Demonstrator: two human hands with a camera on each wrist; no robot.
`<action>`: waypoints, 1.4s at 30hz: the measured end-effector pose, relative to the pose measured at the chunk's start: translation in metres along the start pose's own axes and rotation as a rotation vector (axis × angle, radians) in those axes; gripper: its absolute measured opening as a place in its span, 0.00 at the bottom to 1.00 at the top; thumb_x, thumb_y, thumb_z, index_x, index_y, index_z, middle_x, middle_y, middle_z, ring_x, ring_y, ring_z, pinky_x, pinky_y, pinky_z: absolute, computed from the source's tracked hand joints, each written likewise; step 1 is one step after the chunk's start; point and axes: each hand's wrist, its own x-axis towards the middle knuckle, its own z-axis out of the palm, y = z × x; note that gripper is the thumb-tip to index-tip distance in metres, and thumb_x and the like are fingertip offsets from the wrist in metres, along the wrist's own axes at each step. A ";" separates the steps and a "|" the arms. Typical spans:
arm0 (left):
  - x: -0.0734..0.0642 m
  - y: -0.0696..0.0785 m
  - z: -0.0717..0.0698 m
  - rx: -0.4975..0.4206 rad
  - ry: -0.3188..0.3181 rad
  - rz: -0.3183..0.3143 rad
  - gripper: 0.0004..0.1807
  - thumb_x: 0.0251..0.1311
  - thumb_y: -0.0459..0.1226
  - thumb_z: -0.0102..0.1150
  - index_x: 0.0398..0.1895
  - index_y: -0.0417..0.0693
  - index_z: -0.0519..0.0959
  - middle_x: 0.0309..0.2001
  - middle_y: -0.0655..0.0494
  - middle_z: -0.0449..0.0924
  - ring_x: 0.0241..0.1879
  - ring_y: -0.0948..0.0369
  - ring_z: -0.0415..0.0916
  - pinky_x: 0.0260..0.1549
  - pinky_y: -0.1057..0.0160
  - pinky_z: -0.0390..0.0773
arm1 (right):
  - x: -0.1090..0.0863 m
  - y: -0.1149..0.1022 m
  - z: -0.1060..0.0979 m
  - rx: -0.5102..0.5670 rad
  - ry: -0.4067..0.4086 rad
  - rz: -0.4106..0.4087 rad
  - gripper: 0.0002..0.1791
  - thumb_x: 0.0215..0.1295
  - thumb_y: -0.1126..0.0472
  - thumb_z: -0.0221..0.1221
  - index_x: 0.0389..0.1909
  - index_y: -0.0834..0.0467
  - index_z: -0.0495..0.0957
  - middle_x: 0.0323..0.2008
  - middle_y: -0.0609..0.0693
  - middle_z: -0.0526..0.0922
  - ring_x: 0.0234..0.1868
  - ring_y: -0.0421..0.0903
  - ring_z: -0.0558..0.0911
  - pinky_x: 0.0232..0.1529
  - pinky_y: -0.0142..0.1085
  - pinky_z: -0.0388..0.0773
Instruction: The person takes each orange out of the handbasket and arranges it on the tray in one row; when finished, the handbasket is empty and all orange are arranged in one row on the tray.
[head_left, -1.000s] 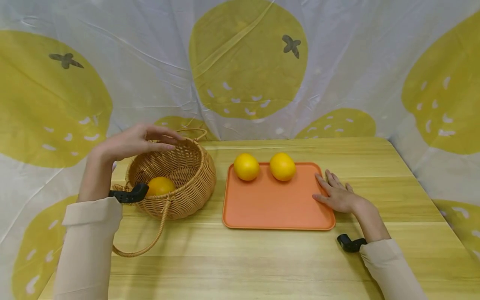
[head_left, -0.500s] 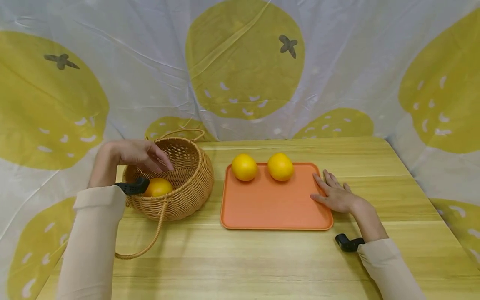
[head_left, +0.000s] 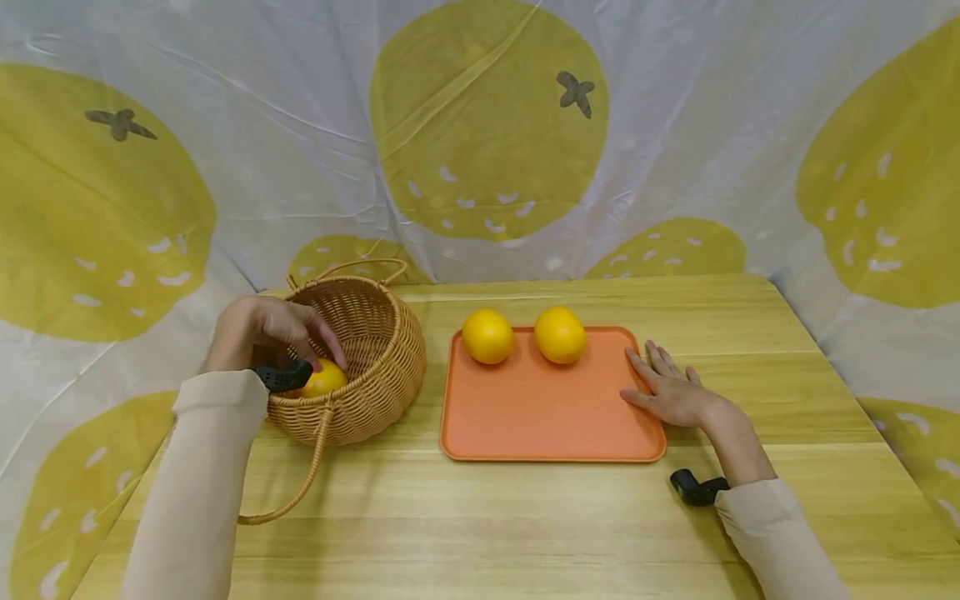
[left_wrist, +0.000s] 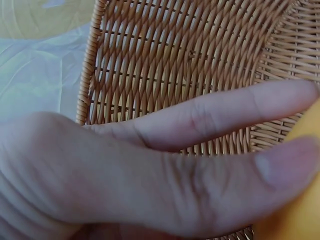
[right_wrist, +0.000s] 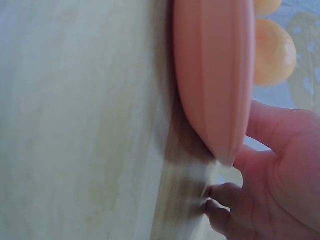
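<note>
A woven wicker basket (head_left: 367, 392) stands tilted at the left of the table, with one orange (head_left: 327, 379) inside. My left hand (head_left: 281, 325) reaches down into the basket onto that orange. In the left wrist view, the thumb lies on the orange (left_wrist: 295, 212) and a finger stretches to its far side; the other fingers are mostly hidden. Two more oranges (head_left: 487, 336) (head_left: 560, 335) sit at the back edge of a coral tray (head_left: 551, 417). My right hand (head_left: 675, 396) rests with spread fingers on the tray's right rim.
The basket's rope-like handle (head_left: 307, 492) hangs down to the table at the front; the other handle (head_left: 375, 262) stands behind. A fruit-print cloth (head_left: 660, 125) hangs behind the wooden table (head_left: 525, 533). Black wrist devices (head_left: 285, 377) (head_left: 697, 487) sit on both wrists.
My left hand has lowered from above the basket into it, bringing thumb and fingers to the orange. My right hand has stayed on the tray's rim.
</note>
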 end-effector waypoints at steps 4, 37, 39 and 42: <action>0.001 0.000 0.000 0.059 0.025 0.023 0.18 0.69 0.40 0.66 0.60 0.46 0.84 0.68 0.50 0.77 0.72 0.46 0.66 0.59 0.47 0.80 | 0.002 0.001 0.000 -0.009 0.002 0.001 0.47 0.80 0.41 0.49 0.83 0.63 0.40 0.81 0.72 0.27 0.81 0.72 0.31 0.70 0.76 0.26; 0.008 -0.004 0.001 -0.018 0.205 0.201 0.25 0.71 0.38 0.63 0.69 0.40 0.75 0.69 0.41 0.73 0.61 0.54 0.74 0.56 0.54 0.81 | 0.001 0.002 0.001 -0.002 0.000 0.004 0.47 0.80 0.40 0.49 0.83 0.63 0.40 0.81 0.71 0.26 0.81 0.72 0.30 0.70 0.76 0.25; 0.008 -0.003 0.001 -0.034 0.180 0.199 0.26 0.72 0.39 0.62 0.70 0.41 0.74 0.71 0.40 0.71 0.66 0.51 0.72 0.57 0.52 0.81 | 0.001 0.002 0.001 -0.004 0.002 0.003 0.47 0.80 0.40 0.49 0.83 0.63 0.40 0.81 0.71 0.27 0.81 0.72 0.30 0.70 0.76 0.25; 0.009 -0.002 0.001 -0.022 0.103 0.193 0.28 0.73 0.39 0.61 0.73 0.45 0.72 0.77 0.42 0.64 0.74 0.48 0.62 0.61 0.54 0.77 | 0.001 0.002 0.001 -0.006 0.004 0.001 0.48 0.80 0.40 0.49 0.83 0.63 0.40 0.81 0.72 0.27 0.81 0.72 0.30 0.70 0.76 0.26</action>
